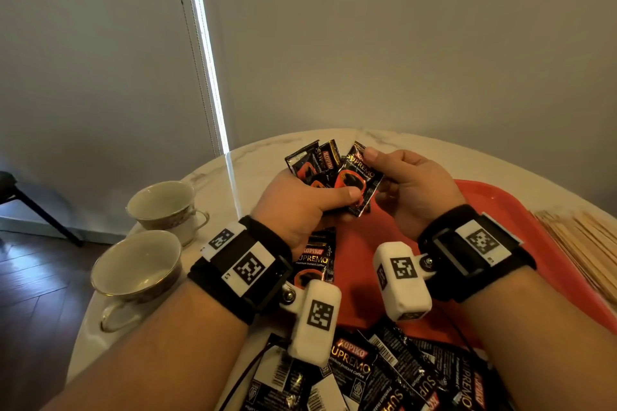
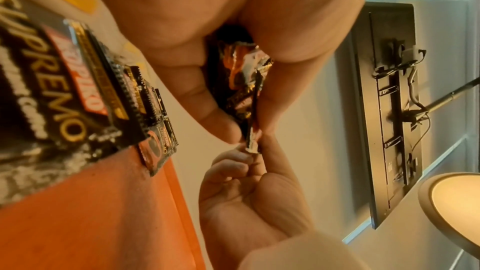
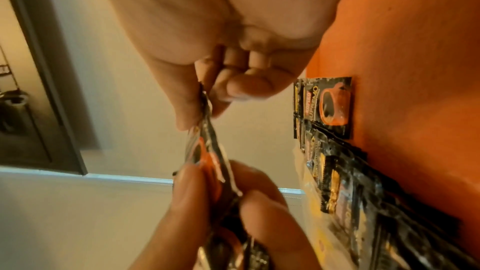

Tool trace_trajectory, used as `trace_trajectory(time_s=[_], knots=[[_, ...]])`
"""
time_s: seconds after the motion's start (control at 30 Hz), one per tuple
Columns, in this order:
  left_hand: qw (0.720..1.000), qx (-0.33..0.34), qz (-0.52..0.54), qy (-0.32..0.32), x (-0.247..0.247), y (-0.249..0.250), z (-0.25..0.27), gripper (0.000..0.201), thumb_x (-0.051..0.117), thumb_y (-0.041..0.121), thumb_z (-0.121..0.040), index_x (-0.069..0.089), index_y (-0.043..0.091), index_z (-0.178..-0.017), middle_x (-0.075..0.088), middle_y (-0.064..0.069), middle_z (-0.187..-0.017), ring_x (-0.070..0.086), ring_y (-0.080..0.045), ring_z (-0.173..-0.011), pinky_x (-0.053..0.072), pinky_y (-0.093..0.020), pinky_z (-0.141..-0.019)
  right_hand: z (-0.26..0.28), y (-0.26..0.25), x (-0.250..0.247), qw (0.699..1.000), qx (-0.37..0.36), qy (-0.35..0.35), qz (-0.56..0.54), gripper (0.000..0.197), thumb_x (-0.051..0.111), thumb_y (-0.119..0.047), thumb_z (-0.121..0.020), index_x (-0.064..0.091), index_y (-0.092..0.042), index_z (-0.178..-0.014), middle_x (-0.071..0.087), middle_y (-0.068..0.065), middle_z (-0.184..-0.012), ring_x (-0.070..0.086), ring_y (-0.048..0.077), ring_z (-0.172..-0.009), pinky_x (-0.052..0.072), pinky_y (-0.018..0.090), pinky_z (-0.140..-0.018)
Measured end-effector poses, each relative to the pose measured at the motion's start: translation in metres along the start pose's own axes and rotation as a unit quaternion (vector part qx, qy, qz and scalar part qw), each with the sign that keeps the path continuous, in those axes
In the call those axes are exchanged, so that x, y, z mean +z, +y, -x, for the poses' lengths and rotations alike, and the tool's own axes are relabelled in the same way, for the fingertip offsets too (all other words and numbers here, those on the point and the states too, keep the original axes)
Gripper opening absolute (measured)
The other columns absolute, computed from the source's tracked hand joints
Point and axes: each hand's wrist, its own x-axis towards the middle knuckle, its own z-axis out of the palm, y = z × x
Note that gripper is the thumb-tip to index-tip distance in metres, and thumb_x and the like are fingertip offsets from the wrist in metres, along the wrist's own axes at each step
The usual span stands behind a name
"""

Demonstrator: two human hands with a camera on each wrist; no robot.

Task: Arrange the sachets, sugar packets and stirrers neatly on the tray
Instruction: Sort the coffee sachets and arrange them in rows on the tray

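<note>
My left hand (image 1: 310, 207) grips a fan of several black coffee sachets (image 1: 315, 162) above the red tray (image 1: 494, 207), thumb across their fronts. My right hand (image 1: 404, 183) pinches the top of the frontmost sachet (image 1: 359, 180) between thumb and fingers. The left wrist view shows the bundle (image 2: 241, 81) edge-on in my left hand, with the right hand's fingertips (image 2: 241, 157) at its end. In the right wrist view the sachet (image 3: 207, 147) spans both hands. More sachets (image 1: 315, 264) lie on the tray under my left wrist. Wooden stirrers (image 1: 587, 243) lie at the tray's right.
A loose pile of sachets (image 1: 384, 374) covers the near table edge. Two empty teacups (image 1: 163, 203) (image 1: 137, 267) stand on the marble table (image 1: 260, 153) to the left. A wall rises behind the table. A dark stand leg is on the floor at far left.
</note>
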Motion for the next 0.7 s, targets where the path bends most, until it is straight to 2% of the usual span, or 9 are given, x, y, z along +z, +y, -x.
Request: trace_trajectory(time_s=[0.07,0.13,0.2,0.27,0.37,0.5,0.57,0.7], knots=[[0.999,0.002,0.007,0.038,0.000,-0.002,-0.003,0.019,0.077,-0.008,-0.083,0.073,0.006,-0.095,0.078,-0.009,-0.081,0.076,-0.020,-0.069,0.061,-0.026,-0.058,0.000,-0.001,-0.001,1.000,-0.007,0.004,0.003,0.034,0.081,-0.021,-0.081,0.051,-0.015,-0.066,0.056,-0.001,-0.056,0.046,0.009,-0.044,0.040,0.021,-0.043],[0.997,0.004,0.022,0.073,-0.001,-0.003,-0.006,0.017,0.078,-0.006,-0.084,0.073,0.006,-0.094,0.078,-0.005,-0.077,0.076,-0.017,-0.067,0.060,-0.025,-0.057,0.003,-0.004,0.000,0.999,0.008,-0.044,0.023,0.025,0.080,-0.025,-0.077,0.059,-0.012,-0.078,0.061,0.001,-0.065,0.054,0.012,-0.050,0.047,0.024,-0.047],[0.995,0.001,0.034,0.091,-0.003,-0.004,-0.008,0.014,0.077,-0.003,-0.086,0.073,0.006,-0.094,0.078,-0.005,-0.078,0.075,-0.015,-0.068,0.059,-0.024,-0.057,0.005,-0.004,0.002,0.993,0.035,-0.107,0.043,0.021,0.077,-0.018,-0.078,0.065,-0.009,-0.092,0.068,0.006,-0.078,0.063,0.015,-0.061,0.054,0.029,-0.058],[0.995,-0.003,0.042,0.095,-0.004,-0.003,-0.008,0.012,0.077,-0.003,-0.086,0.074,0.006,-0.095,0.079,-0.006,-0.081,0.075,-0.015,-0.069,0.059,-0.023,-0.057,0.006,-0.003,0.006,0.991,0.042,-0.121,0.048,0.008,0.071,-0.005,-0.084,0.065,-0.008,-0.088,0.070,0.007,-0.079,0.066,0.017,-0.065,0.056,0.031,-0.064],[0.992,-0.007,0.066,0.106,-0.005,-0.002,-0.010,0.015,0.077,-0.001,-0.086,0.073,0.002,-0.100,0.080,-0.011,-0.090,0.077,-0.018,-0.078,0.061,-0.025,-0.060,0.001,-0.003,0.006,0.997,0.028,-0.062,0.027,0.012,0.066,0.003,-0.090,0.063,-0.009,-0.087,0.073,0.008,-0.079,0.066,0.017,-0.061,0.056,0.029,-0.061],[0.981,-0.017,0.106,0.159,-0.009,0.001,-0.014,0.020,0.074,-0.001,-0.089,0.068,-0.001,-0.109,0.075,-0.009,-0.086,0.075,-0.015,-0.065,0.062,-0.029,-0.060,-0.009,0.000,-0.013,0.995,0.053,0.065,0.046,0.024,0.070,0.007,-0.087,0.057,-0.013,-0.086,0.070,0.007,-0.073,0.065,0.013,-0.053,0.054,0.028,-0.056],[0.980,-0.020,0.112,0.165,-0.010,0.002,-0.015,0.018,0.072,-0.002,-0.090,0.067,0.000,-0.108,0.073,-0.010,-0.087,0.074,-0.014,-0.061,0.064,-0.030,-0.061,-0.013,0.005,-0.024,0.986,0.088,0.086,0.108,0.023,0.072,0.006,-0.086,0.057,-0.011,-0.083,0.067,0.009,-0.073,0.063,0.013,-0.050,0.054,0.027,-0.051],[0.980,-0.020,0.108,0.163,-0.010,0.003,-0.013,0.014,0.071,-0.002,-0.091,0.067,0.003,-0.103,0.072,-0.008,-0.086,0.074,-0.014,-0.062,0.065,-0.031,-0.063,-0.018,0.014,-0.031,0.966,0.145,0.086,0.195,0.014,0.073,0.002,-0.087,0.062,-0.008,-0.085,0.067,0.009,-0.074,0.061,0.012,-0.052,0.052,0.022,-0.045]])
